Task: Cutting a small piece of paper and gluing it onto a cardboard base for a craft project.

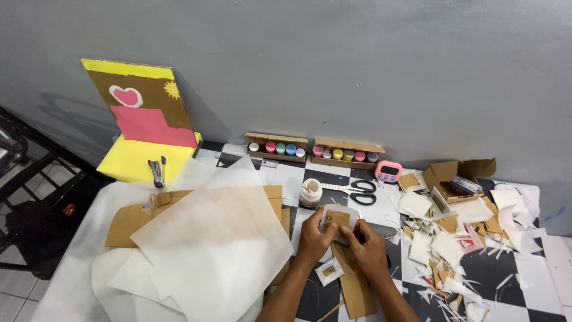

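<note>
Cardboard piece (pixel 337 219): being wrapped in white paper, partly covered.
Left hand (pixel 314 238): gripping it.
Right hand (pixel 366 247): pinching paper, 3 o'clock side.

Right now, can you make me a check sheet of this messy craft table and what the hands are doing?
Surface: checkered table, partly under a big white paper sheet.
Job's things: small cardboard piece wrapped in white paper; flat cardboard strip below it.
Clutter: paper and cardboard scraps, scissors, glue jar, two paint boxes, pink timer, stapler.
Fingers: left hand and right hand both pinch the wrapped piece.
Cables: nothing seen.
Surroundings: grey wall, painted cardboard model.
</note>
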